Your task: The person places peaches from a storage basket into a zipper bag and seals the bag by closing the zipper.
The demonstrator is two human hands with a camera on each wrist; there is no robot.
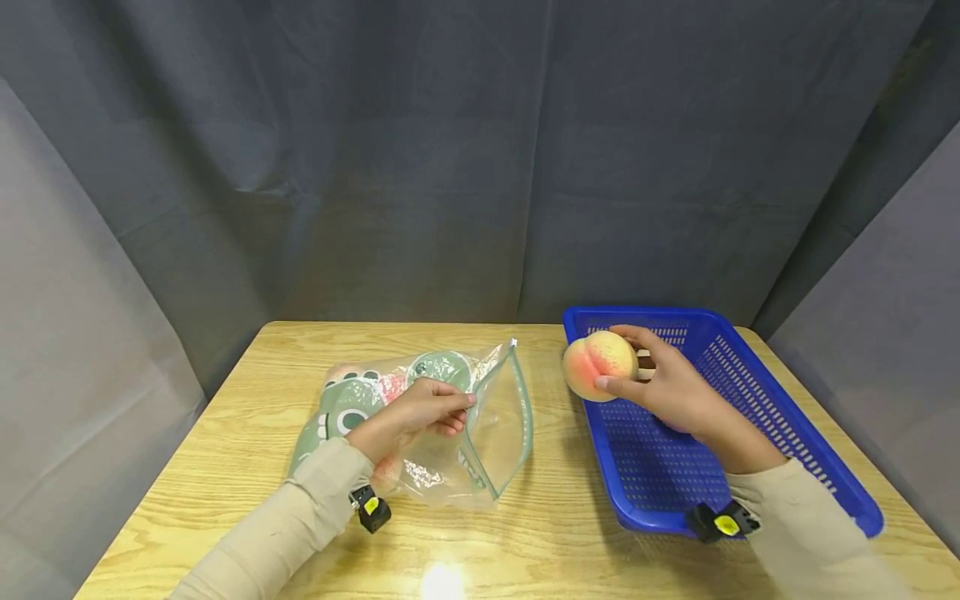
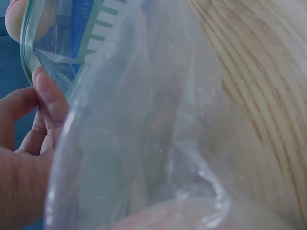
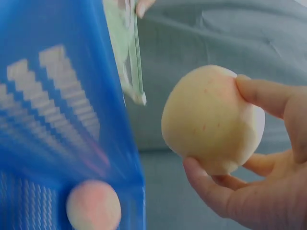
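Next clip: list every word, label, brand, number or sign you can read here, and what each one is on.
There are none that can be read.
The plastic bag gripped by the left hand shows green and pink printed shapes, but no letters can be made out.
The peach held by the right hand bears no label.
The blue basket shows no marking.
The yellow tags on the wrist devices are too small to read.

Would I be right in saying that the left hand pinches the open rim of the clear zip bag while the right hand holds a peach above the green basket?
Not quite: the basket is blue, not green, as the head view shows. The rest stands: the left hand pinches the open rim of the clear zip bag, and the right hand holds a peach above the basket's near-left edge.
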